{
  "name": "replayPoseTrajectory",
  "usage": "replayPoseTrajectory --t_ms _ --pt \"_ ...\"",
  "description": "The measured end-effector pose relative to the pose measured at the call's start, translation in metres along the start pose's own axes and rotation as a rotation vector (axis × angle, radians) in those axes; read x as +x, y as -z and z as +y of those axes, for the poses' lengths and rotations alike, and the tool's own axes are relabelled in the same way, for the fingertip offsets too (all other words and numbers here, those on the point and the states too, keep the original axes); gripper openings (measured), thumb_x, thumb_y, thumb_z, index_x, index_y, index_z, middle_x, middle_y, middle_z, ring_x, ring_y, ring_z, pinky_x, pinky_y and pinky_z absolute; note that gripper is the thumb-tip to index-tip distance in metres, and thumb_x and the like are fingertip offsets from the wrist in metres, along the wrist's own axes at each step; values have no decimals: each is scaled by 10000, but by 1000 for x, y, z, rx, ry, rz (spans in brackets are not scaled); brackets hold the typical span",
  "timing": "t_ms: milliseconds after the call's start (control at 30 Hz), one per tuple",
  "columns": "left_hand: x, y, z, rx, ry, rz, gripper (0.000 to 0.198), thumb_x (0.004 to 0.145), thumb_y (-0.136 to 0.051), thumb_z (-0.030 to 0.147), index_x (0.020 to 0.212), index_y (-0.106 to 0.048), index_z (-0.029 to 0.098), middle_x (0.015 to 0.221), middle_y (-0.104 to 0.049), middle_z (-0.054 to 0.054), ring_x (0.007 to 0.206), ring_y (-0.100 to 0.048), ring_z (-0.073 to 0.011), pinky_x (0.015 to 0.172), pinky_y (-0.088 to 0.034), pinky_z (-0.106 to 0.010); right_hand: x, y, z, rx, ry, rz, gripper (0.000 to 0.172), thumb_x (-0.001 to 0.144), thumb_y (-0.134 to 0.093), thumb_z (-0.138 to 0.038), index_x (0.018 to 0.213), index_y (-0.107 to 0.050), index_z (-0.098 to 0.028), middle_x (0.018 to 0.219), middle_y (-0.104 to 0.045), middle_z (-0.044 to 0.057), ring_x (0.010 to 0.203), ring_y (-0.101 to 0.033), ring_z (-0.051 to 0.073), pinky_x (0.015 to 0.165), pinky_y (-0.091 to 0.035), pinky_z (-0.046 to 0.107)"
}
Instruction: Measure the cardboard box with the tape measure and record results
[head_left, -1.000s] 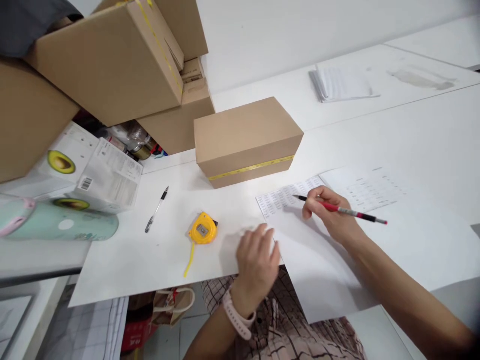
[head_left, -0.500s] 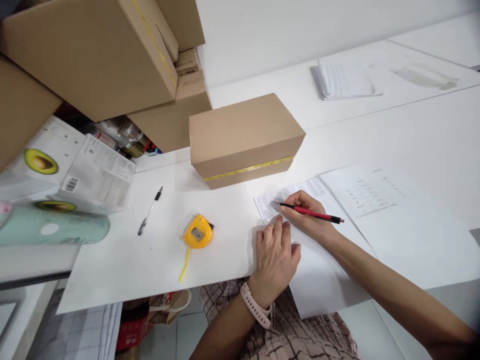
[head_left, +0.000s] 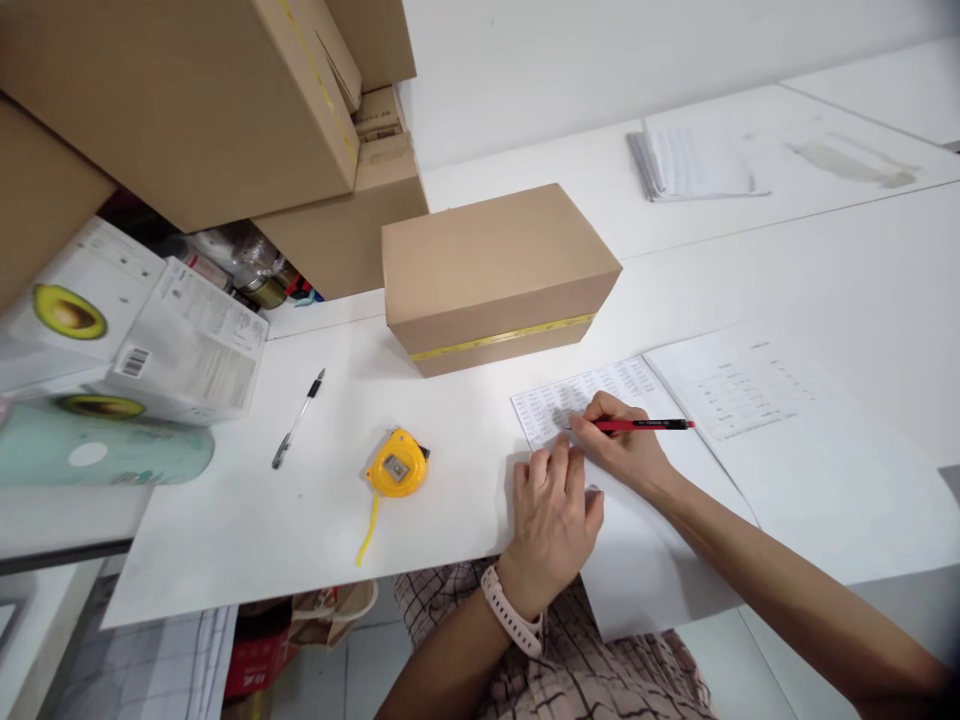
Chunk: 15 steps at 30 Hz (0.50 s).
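Note:
My right hand (head_left: 626,445) pinches a red and black pen (head_left: 652,425), its tip down on a page of rows of small handwriting (head_left: 600,395). That page is the left leaf of an open notebook (head_left: 664,545), which overhangs the table's front edge. Just left of the pen tip lies my left hand (head_left: 551,510), flat with fingers stretched out over the page's left edge, holding nothing. A pale pink band circles its wrist. Further left on the table is a yellow tape measure (head_left: 399,465) with a short length of tape out. Behind the notebook stands a closed cardboard box (head_left: 499,275).
A clear pen with a black grip (head_left: 298,420) lies at the left. Beyond it are white avocado-printed boxes (head_left: 187,345), a mint-green cylinder (head_left: 142,445) and stacked large cartons (head_left: 225,110). A stack of papers (head_left: 697,160) rests at the back right.
My right hand has shifted slightly right and down the page, and the pen lies at a flatter angle. My left hand stays in place; the view has tilted a little.

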<state>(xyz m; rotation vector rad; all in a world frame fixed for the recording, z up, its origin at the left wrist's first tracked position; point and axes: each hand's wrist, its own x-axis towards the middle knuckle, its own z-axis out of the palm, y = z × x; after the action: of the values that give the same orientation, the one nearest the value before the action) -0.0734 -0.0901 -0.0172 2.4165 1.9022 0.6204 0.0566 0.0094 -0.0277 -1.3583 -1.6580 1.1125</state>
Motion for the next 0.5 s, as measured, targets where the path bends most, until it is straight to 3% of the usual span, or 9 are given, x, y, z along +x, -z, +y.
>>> replayPoseTrajectory --t_ms 500 --pt "0 2 0 0 5 -19 449 942 -629 355 1312 -603 102 1374 -628 -148 1089 -566 -276 850 -529 -421 1 0 -7 -23 3 -3 346 849 -672 -375 634 -441 -234 538 -438 -44 520 -370 113 496 -322 275"
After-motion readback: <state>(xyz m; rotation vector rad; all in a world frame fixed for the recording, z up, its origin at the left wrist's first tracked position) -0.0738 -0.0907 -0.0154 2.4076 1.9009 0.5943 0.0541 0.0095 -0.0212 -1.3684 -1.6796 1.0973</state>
